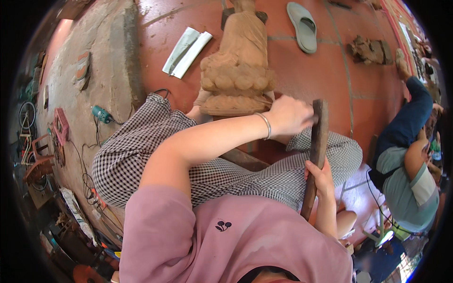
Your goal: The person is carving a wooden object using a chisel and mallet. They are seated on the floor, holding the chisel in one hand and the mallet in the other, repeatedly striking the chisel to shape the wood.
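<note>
My left hand (291,115), with a bangle (265,126) at its wrist, reaches across to the upper end of a dark wooden bar (319,137). Its fingers are curled and slightly blurred beside the bar; whatever they hold is hidden. Lower down, my right hand (322,176) is closed around the same bar, which stands tilted over my right leg. Beyond my crossed legs is a brown carved wooden statue (243,42). Rounded petals (238,80) ring its base, and its top is cut off by the picture edge.
White folded sheets (187,52) lie left of the statue on red tiles (302,70). A grey-green slipper (302,27) and a rough wood piece (370,50) are at the right. A green power tool (101,114) with cords rests at the left. Another person (408,160) sits at the right.
</note>
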Motion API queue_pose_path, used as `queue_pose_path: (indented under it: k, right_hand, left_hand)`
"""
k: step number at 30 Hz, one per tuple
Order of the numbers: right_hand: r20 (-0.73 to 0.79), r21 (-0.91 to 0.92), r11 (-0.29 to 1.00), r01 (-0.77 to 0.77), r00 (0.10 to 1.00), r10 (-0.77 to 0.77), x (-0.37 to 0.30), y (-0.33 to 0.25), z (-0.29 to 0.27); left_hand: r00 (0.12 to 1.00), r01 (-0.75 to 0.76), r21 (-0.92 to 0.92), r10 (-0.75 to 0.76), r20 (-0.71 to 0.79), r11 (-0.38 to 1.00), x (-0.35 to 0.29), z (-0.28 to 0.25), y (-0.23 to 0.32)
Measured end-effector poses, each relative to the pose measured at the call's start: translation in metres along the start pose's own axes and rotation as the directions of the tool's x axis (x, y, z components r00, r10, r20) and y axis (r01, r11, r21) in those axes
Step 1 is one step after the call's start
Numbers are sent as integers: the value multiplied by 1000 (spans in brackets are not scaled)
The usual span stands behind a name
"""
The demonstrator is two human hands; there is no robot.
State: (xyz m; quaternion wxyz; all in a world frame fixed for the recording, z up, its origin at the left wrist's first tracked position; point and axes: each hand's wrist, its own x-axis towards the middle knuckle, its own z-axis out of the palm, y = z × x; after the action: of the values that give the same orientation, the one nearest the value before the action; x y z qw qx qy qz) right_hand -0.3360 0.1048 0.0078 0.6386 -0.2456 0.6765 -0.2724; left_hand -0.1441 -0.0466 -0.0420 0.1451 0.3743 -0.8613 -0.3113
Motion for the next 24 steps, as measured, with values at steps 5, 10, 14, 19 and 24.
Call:
queue_pose_path:
  k: [5,10,14,19,24]
  right_hand:
    - [23,113,992,-58,998,56,11,11,8]
    - [51,125,988,-88,995,82,24,18,9]
    - [56,81,993,-90,995,86,35,22,10]
    - [89,45,995,-87,993,82,47,27,17]
    - [138,70,991,-115,985,105,68,32,37]
  left_hand:
    - [908,-285,388,118,401,876,-37,-53,3]
    - [874,-390,467,159,459,794,-91,-104,-35]
    - [816,-233,334,-3,578,913,-92,-139,-38]
    - [798,-138,187,-2,602,973,-96,-148,-57]
    - [808,-83,-33,87,583,996,-66,-144,-73]
